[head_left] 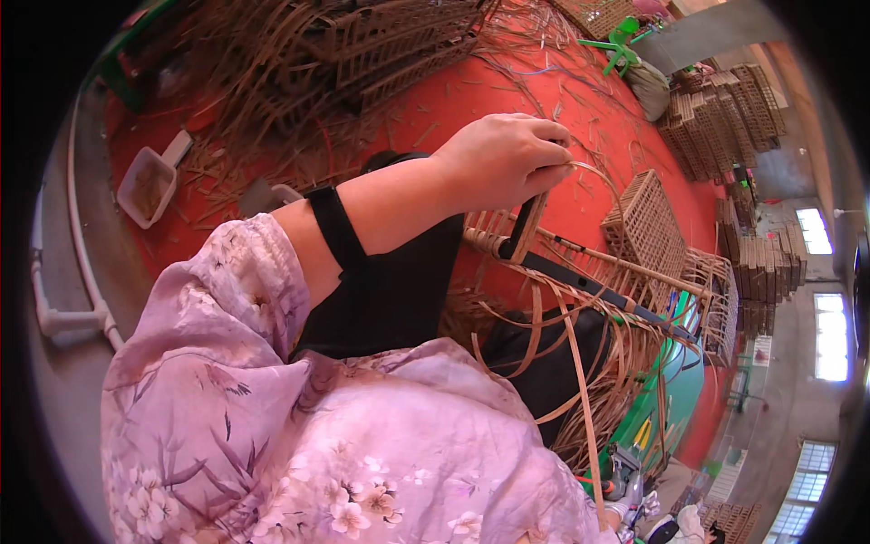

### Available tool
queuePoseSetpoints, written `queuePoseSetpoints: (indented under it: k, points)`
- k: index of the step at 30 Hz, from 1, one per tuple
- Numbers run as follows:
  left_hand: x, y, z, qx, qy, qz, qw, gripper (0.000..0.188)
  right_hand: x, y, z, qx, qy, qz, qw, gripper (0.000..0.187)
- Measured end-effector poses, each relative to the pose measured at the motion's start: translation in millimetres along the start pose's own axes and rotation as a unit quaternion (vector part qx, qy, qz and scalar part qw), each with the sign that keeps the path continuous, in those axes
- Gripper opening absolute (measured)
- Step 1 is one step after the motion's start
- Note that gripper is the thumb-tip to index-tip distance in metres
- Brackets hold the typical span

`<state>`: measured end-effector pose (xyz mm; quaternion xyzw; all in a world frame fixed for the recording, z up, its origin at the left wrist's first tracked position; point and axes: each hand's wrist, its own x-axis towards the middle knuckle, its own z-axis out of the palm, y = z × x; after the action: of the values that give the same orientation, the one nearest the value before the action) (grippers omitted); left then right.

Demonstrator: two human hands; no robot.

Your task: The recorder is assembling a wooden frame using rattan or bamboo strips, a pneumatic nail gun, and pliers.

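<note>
Pink floral sleeve (299,435) fills the foreground; beyond it, the left hand (503,159) is closed tight on a cane strip (594,177) above the half-woven basket (580,281); keeping that strip taut seems best

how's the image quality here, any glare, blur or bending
Head view: strong fisheye bending, with a black rim at the corners; the windows at right are blown out white; the left hand gripping a cane strip is fairly sharp; the floral sleeve close to the lens looks soft, with a red-pink cast overall.
</note>
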<state>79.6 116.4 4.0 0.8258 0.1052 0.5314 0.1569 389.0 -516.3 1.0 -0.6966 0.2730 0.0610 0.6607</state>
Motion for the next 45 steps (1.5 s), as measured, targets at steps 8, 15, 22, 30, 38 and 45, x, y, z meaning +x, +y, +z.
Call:
queuePoseSetpoints:
  k: [8,15,22,30,38,45]
  points:
    - [5.4,1.3,-4.5,-0.008,-0.049,-0.010,0.999,0.014,17.4,-26.8,-22.2,-0.057,-0.004,-0.083,0.995,0.026]
    - [3.6,-0.4,-11.9,-0.011,-0.059,-0.012,0.998,0.014,-123.9,-92.3,64.2,0.068,-0.256,-0.224,0.938,0.037]
    - [8.2,-0.4,-9.3,-0.022,-0.063,-0.006,0.998,0.014,-283.7,-104.3,153.3,-0.123,-0.467,-0.352,0.802,0.018]
    - [0.0,-6.5,-8.1,-0.008,-0.050,0.009,0.999,0.014,-374.5,-75.9,253.0,-0.399,-0.507,-0.325,0.691,0.049]
    - [4.7,-5.1,-5.8,-0.010,-0.050,0.025,0.998,0.013,-384.6,-64.7,304.5,-0.548,-0.481,-0.364,0.580,0.037]
    - [3.1,-3.0,-2.4,-0.020,-0.030,0.043,0.998,0.014,-382.1,-60.1,319.2,-0.559,-0.480,-0.337,0.587,0.048]
